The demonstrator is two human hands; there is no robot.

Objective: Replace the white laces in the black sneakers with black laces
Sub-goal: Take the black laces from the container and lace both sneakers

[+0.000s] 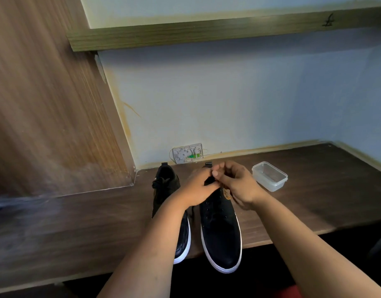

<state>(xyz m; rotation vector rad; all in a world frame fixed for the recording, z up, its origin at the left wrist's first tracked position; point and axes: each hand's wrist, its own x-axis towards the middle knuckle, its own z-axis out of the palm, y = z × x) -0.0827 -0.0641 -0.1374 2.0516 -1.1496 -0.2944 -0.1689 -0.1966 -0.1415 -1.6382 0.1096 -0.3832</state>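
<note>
Both hands meet over the top of the right sneaker (pixel 220 229), close by its collar. The left hand (pixel 198 187) has its fingers curled inward with a bit of black lace (pixel 209 180) showing between finger and thumb, so it seems to pinch that. The right hand (pixel 237 186) is curled too, fingertips pressed toward the same spot, though whether it truly grips the lace I cannot tell. The shoe lies lengthwise on the dark wooden desk (pixel 314 190), toe overhanging the near edge, heel toward the wall. The left sneaker (pixel 166 186) sits just beside it, parallel, partly hidden by the forearm. A clear plastic container (pixel 269 176) stands near on the right.
</note>
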